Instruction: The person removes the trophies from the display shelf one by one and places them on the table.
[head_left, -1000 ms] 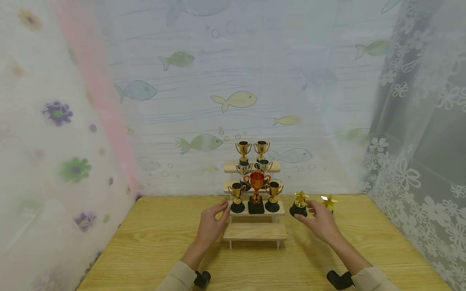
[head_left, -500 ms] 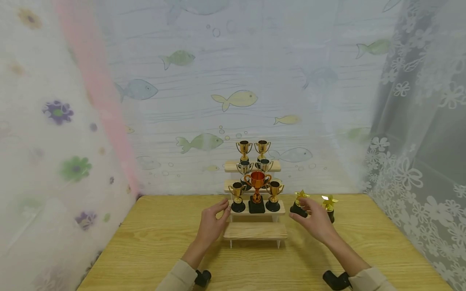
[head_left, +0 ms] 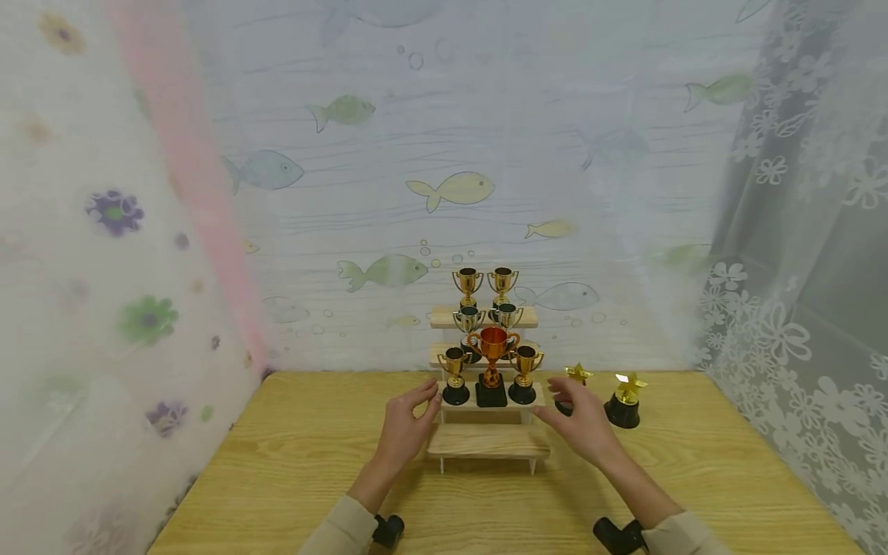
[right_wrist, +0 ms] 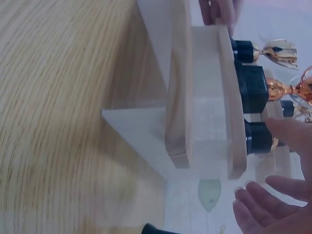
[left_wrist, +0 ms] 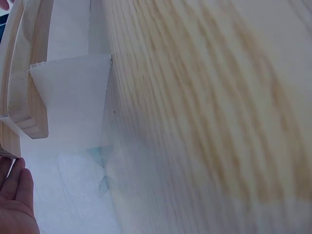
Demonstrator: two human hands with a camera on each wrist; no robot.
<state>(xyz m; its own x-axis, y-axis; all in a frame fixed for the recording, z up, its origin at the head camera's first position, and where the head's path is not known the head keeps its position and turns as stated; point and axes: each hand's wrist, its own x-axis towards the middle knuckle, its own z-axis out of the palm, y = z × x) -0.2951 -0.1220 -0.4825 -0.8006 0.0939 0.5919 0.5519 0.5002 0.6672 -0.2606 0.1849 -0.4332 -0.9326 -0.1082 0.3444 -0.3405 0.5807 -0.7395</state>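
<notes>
A stepped wooden stand holds several cup trophies. On its second step from the front, a red-orange cup trophy stands between two small gold cup trophies. My left hand, its fingers extended, is at that step's left end; the left wrist view shows the fingertips against a wooden end. My right hand is at the right end, fingers spread and nothing held. In the right wrist view its thumb overlaps the near gold cup's black base; contact is unclear.
Two gold star trophies on black bases stand right of the stand; my right hand partly covers the nearer star trophy, while the other star trophy shows fully. Silver cups and more gold cups fill the upper steps. A fish-patterned curtain hangs behind.
My right hand has moved left, from beside the nearer star trophy to the stand's right end. That trophy, tilted half a second ago, now stands behind the hand. My left hand stays put.
</notes>
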